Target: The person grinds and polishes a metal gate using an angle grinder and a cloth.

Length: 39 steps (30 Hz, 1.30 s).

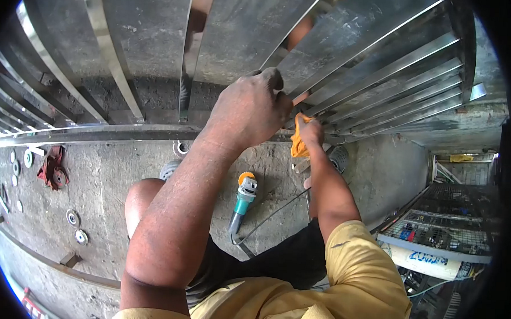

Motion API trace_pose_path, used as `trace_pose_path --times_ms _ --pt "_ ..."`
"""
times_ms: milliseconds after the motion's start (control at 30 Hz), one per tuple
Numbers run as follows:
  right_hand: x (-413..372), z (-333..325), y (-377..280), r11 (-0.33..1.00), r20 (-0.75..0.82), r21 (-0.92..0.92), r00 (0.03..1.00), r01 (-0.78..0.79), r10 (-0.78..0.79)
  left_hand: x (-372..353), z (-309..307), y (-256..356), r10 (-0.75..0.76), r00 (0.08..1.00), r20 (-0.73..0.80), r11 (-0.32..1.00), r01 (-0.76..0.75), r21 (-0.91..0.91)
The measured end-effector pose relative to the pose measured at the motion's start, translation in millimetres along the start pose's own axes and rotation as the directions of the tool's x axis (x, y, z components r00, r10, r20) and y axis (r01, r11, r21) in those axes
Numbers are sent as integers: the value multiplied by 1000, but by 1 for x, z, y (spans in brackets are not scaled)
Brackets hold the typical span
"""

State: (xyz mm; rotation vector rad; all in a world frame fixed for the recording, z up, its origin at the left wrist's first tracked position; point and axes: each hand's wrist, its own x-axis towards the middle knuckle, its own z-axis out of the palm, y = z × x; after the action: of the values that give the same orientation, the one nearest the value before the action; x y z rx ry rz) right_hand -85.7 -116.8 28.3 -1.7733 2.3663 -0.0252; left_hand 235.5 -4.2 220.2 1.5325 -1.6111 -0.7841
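My left hand (252,105) is closed, with its fingers curled at the slanted bars of a shiny metal grille (188,59); what lies inside the fingers is hidden. To its right and lower, my right hand (312,132) grips a crumpled orange cloth (299,140) close to the grille's lower rail (154,133). Below both hands, an angle grinder (243,202) with a teal body and an orange disc lies on the concrete floor, its cord running off to the right.
Several loose discs (73,217) and a dark red cloth (52,168) lie on the floor at the left. A long metal bar (51,259) crosses the lower left. Wire-mesh racks (440,227) stand at the right. My legs are bent beside the grinder.
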Motion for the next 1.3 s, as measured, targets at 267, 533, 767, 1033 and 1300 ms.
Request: trace_pose_path --times_ms 267,533,767,1033,1300 --pt "10 -26 -7 983 -319 185 945 -4 64 1 5 10 -16 999 51 1000 15 23" --pt "15 74 0 980 25 34 980 -198 197 2 2 0 -39 998 50 997 36 63" --pt "31 127 24 703 494 563 859 -434 134 2 -20 -8 -60 998 -23 998 61 27" --pt "-19 147 -15 303 672 687 736 -661 82 0 -11 -4 11 999 -40 999 -9 49" --pt "-18 133 -35 571 535 583 802 -578 265 1 -26 -2 -64 998 -9 998 63 -25"
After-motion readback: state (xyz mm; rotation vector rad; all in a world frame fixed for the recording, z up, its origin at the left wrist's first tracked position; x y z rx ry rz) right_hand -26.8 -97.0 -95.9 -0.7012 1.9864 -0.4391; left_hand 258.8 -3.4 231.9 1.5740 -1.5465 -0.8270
